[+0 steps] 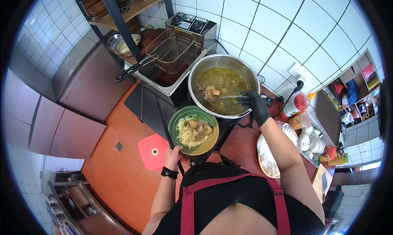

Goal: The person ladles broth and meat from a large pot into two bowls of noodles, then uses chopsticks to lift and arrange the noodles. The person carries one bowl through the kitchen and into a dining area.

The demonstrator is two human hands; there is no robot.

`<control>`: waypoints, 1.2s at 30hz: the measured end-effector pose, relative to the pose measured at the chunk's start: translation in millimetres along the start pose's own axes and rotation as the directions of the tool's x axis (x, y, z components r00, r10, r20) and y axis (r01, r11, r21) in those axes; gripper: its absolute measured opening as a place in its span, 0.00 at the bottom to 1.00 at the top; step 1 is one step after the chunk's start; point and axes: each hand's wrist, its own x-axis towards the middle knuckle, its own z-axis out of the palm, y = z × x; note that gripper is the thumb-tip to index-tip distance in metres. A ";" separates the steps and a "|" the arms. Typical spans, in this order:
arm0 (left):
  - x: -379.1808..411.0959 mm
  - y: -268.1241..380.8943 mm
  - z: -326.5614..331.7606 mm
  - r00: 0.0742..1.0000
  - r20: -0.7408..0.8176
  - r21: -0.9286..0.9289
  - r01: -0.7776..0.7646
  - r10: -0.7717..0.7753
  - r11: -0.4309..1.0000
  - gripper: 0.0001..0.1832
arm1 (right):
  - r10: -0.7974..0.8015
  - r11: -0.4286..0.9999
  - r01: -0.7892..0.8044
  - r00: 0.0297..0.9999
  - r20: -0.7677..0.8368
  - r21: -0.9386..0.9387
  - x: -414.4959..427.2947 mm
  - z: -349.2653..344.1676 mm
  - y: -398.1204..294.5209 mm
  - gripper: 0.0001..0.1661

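My left hand [173, 156] grips the near-left rim of a green and yellow bowl [212, 144]. Noodles [185, 136] lie in it, topped with chunks of meat [198, 129]. In a black glove, my right hand [254, 104] holds the handle of a metal ladle [228, 96] over a large steel pot [255, 77]. Pieces of food fill the ladle's bowl, which sits at the surface of a yellow-green broth [225, 77] in the pot. The noodle bowl is just in front of the pot, at its lower left.
Left of the pot stands a deep fryer [175, 95] with a wire basket [175, 55], its black handle [132, 72] jutting left. A red stool [150, 161] is on the tiled floor. Right lie a plastic bag [285, 132], a sauce bottle [297, 104] and white spoons [307, 136]. A cord runs to the wall socket [297, 72].
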 end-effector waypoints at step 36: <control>1.9 -2.8 -3.0 0.998 0.057 -0.063 0.014 -0.011 0.998 0.10 | -0.617 0.163 0.685 0.632 0.469 -0.710 -67.7 29.9 -7.7 0.09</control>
